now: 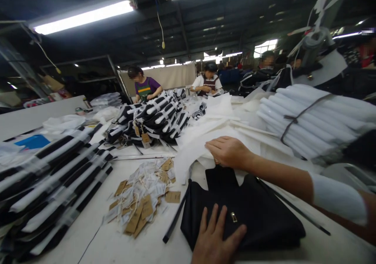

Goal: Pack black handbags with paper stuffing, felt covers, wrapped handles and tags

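Observation:
My left hand [216, 234] lies on a black handbag [261, 217], its fingers spread near a small gold-coloured metal clasp [234, 217]. The bag rests flat on the white table in front of me, its flap tongue extended away from me. Beyond that tongue, my right hand [229, 152] has its fingers pressed together at the edge of a white paper sheet [188, 148]; the thumb is mostly hidden. Dark straps [176, 217] stick out on both sides of the bag. Left of it sits a heap of brown and white hang tags [143, 201] with strings.
Wrapped black-and-white bundles [58, 181] are stacked at left, with another pile [155, 115] farther back. White rolls tied with a dark cord [314, 115] stand at right. A blue piece [32, 141] lies at far left. Two co-workers [145, 85] work across the table.

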Demonstrator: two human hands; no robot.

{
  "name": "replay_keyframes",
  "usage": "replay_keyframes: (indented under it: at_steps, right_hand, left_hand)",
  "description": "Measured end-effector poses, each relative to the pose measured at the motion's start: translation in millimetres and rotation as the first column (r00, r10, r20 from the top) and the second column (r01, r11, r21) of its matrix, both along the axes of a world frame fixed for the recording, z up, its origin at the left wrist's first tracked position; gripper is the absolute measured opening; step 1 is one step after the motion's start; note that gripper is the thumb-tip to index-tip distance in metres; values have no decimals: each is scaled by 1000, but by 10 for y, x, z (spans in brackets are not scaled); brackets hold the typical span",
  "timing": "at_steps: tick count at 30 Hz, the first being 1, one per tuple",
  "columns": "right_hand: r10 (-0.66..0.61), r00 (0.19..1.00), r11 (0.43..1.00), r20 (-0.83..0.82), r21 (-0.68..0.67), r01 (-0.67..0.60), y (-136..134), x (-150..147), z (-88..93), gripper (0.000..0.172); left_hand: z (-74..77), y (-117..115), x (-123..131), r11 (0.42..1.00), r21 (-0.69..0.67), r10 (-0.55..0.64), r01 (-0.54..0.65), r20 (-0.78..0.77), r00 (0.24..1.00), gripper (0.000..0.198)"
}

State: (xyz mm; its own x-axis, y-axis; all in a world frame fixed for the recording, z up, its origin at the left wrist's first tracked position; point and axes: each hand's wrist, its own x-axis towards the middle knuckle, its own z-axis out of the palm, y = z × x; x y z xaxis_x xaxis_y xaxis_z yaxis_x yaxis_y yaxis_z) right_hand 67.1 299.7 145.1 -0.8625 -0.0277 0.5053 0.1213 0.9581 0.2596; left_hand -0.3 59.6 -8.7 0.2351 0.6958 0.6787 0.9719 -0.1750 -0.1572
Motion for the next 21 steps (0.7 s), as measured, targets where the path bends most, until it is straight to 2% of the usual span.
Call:
replay_keyframes:
  at_steps: [2,4,8,10,12,15,17,21]
  right_hand:
    - [-35,999,999,26,12,34,-322,342,52,27]
    - [-58,993,998,104,-15,60,-633,653,10,25]
    - [-54,956,979,288,-172,107,-1038,1055,-281,21]
    - [-22,925,951,380,-279,137,-1120,1149,-441,23]
    - [7,888,907,460,-377,188,-1152,1199,-558,36]
    - [45,844,845,535,-470,254,-1157,1230,-642,64]
    - [87,828,827,554,-503,250,-1141,1233,-659,74]
    - [202,815,816,543,-554,167,-1048,1207,-642,67]
  left_hand:
    - [101,-73,-3,987,-160,-5,6,8,1000,59]
    - [171,-116,2,960,-279,-9,15,21,1000,60]
    - [183,-131,25,935,-353,-3,40,104,995,58]
    - [149,-129,36,940,-338,-14,53,117,993,58]
    - [116,-131,41,949,-310,-33,62,98,995,58]
    - [90,-141,39,948,-311,-49,70,76,996,57]
    - [78,-151,40,952,-299,-50,71,75,996,57]
    - [32,-177,57,979,-203,-14,29,76,997,51]
